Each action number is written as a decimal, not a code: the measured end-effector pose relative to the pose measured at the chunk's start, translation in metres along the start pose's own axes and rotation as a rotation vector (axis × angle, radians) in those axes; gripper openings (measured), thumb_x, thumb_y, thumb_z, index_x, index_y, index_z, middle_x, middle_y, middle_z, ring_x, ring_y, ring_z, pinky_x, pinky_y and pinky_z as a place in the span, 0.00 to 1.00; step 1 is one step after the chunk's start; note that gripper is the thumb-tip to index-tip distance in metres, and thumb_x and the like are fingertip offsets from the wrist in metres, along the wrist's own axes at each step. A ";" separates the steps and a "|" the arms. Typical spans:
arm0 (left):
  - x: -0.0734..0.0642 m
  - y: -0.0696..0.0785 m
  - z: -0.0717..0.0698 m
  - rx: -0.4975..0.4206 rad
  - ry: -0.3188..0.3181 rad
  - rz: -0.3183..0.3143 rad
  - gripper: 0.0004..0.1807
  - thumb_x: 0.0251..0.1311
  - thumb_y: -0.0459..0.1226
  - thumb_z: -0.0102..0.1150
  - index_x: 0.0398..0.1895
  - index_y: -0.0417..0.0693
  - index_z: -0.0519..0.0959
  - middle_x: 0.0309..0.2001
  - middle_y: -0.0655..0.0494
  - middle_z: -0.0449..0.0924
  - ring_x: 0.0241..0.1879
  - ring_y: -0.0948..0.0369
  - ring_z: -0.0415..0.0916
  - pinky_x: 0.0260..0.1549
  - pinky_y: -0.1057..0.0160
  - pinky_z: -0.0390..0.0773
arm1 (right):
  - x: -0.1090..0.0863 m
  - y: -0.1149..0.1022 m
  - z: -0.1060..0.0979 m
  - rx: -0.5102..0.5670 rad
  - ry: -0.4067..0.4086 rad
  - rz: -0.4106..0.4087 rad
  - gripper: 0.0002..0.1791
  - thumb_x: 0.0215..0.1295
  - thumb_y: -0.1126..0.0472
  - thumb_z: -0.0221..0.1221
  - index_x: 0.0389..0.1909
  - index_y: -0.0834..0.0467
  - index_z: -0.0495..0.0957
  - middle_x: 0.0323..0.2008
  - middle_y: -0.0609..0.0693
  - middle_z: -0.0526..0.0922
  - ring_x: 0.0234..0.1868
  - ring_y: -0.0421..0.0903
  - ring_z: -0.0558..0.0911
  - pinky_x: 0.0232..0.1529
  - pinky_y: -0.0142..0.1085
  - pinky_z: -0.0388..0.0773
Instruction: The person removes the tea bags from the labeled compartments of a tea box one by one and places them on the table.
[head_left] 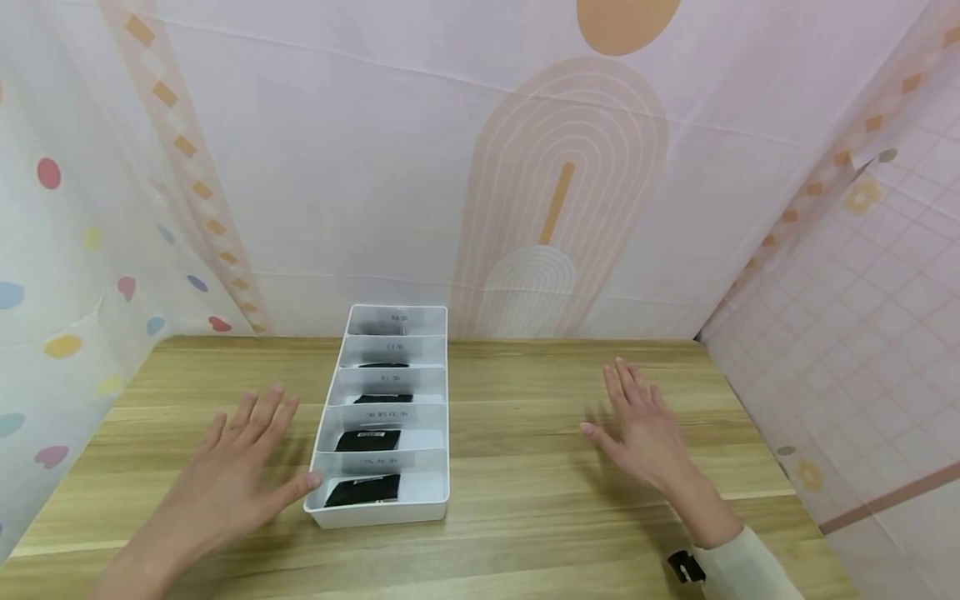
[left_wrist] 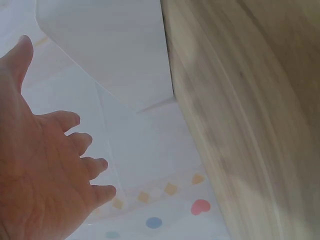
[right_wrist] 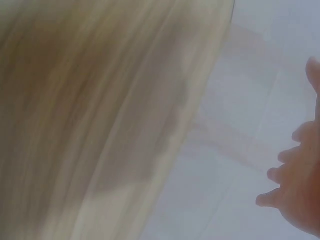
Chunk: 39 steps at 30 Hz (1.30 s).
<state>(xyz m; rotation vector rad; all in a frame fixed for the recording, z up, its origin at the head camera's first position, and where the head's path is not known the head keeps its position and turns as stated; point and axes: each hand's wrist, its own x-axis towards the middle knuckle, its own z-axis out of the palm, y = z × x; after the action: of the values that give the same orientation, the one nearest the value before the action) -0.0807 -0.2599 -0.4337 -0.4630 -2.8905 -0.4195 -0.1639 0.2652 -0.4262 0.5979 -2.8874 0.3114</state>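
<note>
Left hand (head_left: 234, 482), right hand (head_left: 647, 437) well apart — palms down, fingers extended.

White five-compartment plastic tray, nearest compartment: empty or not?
Not empty: the nearest compartment holds a black rectangular packet, with space to its right.

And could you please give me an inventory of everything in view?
tray: one, white, on the table, left of centre, split into five compartments
packets: at least four, black, one in each of the four nearest compartments; the farthest holds something dark, too unclear to name
printed lettering: five sets, dark, one inside each compartment
table: one, light brown wood grain, under the tray
patterned cloth: number of pieces unclear, mainly white and pink, behind the table and on both sides
black wrist piece: one, black, at the right wrist
sleeve: one, cream, on the right forearm
left hand: one, bare, beside the tray's left side
right hand: one, bare, over the table's right part
</note>
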 end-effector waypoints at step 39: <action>-0.011 0.028 0.011 -0.090 0.006 0.031 0.57 0.55 0.66 0.71 0.80 0.41 0.64 0.78 0.43 0.64 0.70 0.36 0.69 0.58 0.35 0.75 | 0.011 -0.080 0.016 0.041 0.048 -0.237 0.53 0.71 0.36 0.60 0.82 0.64 0.52 0.80 0.65 0.56 0.80 0.61 0.58 0.72 0.66 0.62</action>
<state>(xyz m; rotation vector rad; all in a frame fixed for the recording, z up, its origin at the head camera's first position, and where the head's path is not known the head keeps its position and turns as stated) -0.0624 -0.2343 -0.4394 -0.5187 -2.8633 -0.5473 -0.1430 0.1860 -0.4255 0.9165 -2.7326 0.3450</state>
